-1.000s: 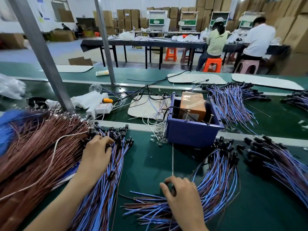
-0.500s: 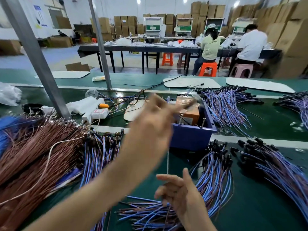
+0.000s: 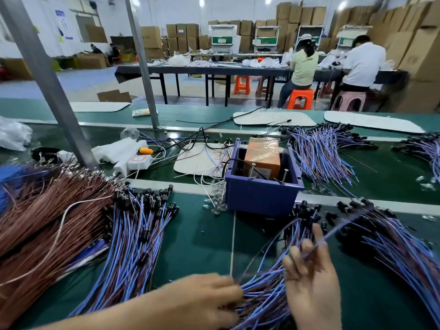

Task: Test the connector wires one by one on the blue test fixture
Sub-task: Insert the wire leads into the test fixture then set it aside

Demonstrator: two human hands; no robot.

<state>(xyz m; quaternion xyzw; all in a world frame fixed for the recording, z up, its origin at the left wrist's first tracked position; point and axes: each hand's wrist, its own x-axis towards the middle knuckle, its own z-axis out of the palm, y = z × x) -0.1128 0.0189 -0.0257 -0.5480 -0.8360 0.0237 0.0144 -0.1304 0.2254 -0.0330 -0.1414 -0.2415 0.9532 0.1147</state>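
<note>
1. Head view: the blue test fixture (image 3: 262,198) stands on the green bench with neither hand at it, so no wire appears to be under test now
2. In front of the fixture, the right hand (image 3: 312,279) pinches a single wire (image 3: 333,235), raised above the near bundle (image 3: 266,298)
3. The left hand (image 3: 204,298), apart from the right, lies at that bundle's loose ends; blur hides whether it grips anything
4. A left bundle (image 3: 135,239), a right bundle (image 3: 400,253) and a far bundle (image 3: 319,153) surround the fixture; which are already tested cannot be told
5. Judgement: one wire is singled out, and many wires probably remain
</note>
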